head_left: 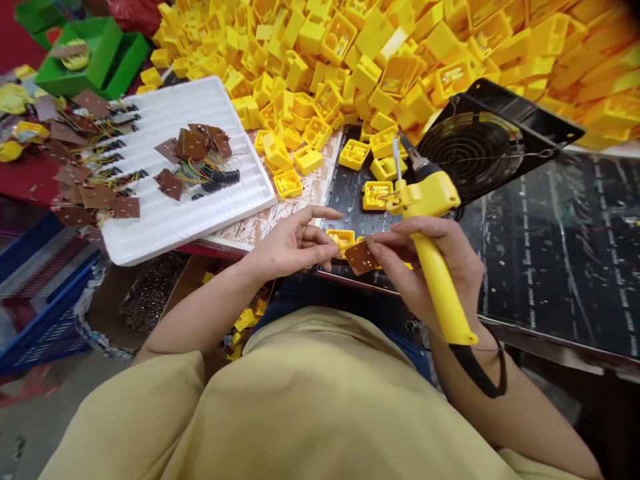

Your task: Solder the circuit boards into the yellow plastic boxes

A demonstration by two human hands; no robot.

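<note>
My right hand [440, 267] has a yellow soldering gun [435, 260] lying across it, its metal tip pointing up and away from me. The thumb and fingertips of that hand also pinch a small brown circuit board [361, 257]. My left hand [293, 243] is just left of the board, index finger stretched out and fingers apart. Its thumb tip comes close to a small yellow plastic case [341, 238] at the table's front edge; whether they touch, I cannot tell. Another yellow case [378, 195] with parts inside sits beneath the gun's tip.
A large heap of yellow cases [310, 60] covers the back. On the left, a white foam tray [175, 230] carries wired brown boards [195, 143]. A black fan [475, 147] stands right of the gun. Green bins [90, 57] are far left, a blue crate [50, 320] below.
</note>
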